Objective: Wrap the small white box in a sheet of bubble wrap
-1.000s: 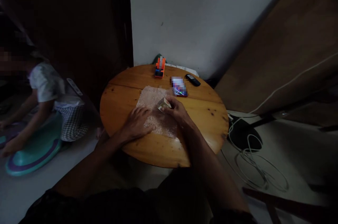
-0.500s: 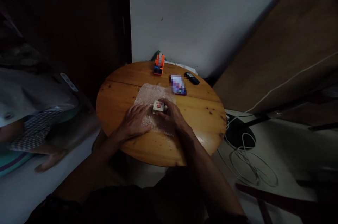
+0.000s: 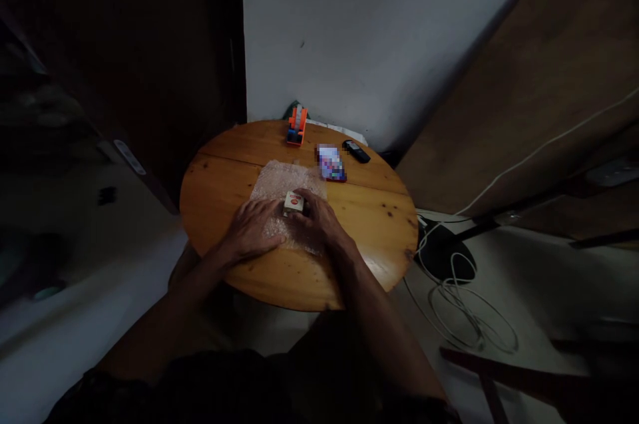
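Well, my right fingers (image 3: 310, 198) gripped the box (image 3: 293, 202) over the wrap (image 3: 282, 176); my left fingers (image 3: 256, 209) lay spread nearer the desk's (image 3: 364, 217) left edge, probably to hold the wrap flat.

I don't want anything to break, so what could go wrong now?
The bubble wrap might shift or curl if the left hand, lying flat on it, lifts. The small box could slip, since the right hand seems to hold it only by one side. And the phone lies by the wrap's far corner, so a tug might bump it.
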Available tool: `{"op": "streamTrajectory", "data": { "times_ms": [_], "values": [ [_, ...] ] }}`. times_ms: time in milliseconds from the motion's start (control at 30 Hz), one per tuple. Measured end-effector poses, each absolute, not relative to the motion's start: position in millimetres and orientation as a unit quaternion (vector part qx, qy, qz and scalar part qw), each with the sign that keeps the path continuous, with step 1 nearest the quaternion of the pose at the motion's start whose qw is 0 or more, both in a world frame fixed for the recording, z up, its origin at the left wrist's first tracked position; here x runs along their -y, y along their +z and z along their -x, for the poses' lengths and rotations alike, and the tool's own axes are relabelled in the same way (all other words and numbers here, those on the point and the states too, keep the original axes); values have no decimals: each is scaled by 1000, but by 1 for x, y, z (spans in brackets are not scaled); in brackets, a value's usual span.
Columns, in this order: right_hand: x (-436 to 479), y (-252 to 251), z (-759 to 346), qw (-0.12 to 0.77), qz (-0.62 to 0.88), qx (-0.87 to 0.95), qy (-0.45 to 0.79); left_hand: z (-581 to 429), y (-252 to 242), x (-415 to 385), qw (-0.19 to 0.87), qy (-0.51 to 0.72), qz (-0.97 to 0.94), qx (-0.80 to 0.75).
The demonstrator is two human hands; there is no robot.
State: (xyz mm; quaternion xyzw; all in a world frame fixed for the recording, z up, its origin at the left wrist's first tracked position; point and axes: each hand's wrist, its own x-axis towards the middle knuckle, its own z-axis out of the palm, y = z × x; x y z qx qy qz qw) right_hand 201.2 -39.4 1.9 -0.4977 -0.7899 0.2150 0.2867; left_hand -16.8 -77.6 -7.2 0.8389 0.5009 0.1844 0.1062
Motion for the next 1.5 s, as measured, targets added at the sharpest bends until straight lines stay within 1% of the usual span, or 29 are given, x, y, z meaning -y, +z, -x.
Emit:
{"op": "streamTrajectory", "data": {
  "times_ms": [100,233,367,433,533,600,667,767,833,933,1033,1100,1200,1267,1367,1500],
  "values": [
    [40,3,-202,290,490,788,235,17,-6,79,110,183,-839,-500],
    [42,1,-200,304,494,782,229,16,-5,79,111,177,-838,-504],
    [42,0,-202,297,487,788,232,16,-4,78,113,178,-837,-504],
    [44,6,-207,301,473,797,224,17,-4,78,118,179,-837,-503],
    [59,25,-219,307,458,815,179,17,-5,78,116,190,-838,-499],
    [76,38,-226,284,437,840,154,17,-7,79,110,197,-838,-497],
    [96,44,-229,218,415,872,143,17,-8,79,108,199,-839,-495],
    [118,35,-226,134,435,888,68,17,-9,79,107,210,-837,-493],
    [124,22,-220,122,457,881,22,19,-9,79,102,233,-837,-485],
    [122,8,-215,167,468,868,-11,23,-6,80,84,279,-836,-465],
    [115,7,-216,227,479,848,9,28,-1,84,73,294,-842,-446],
    [110,12,-219,242,495,834,40,29,2,85,75,283,-846,-446],
    [102,23,-220,239,516,819,73,26,8,81,87,267,-845,-454],
    [95,29,-219,250,521,811,89,22,12,73,109,270,-840,-458],
    [84,35,-217,301,511,794,133,14,18,58,166,293,-819,-464],
    [63,31,-218,374,492,738,271,2,25,43,272,349,-774,-453]
  ]
}}
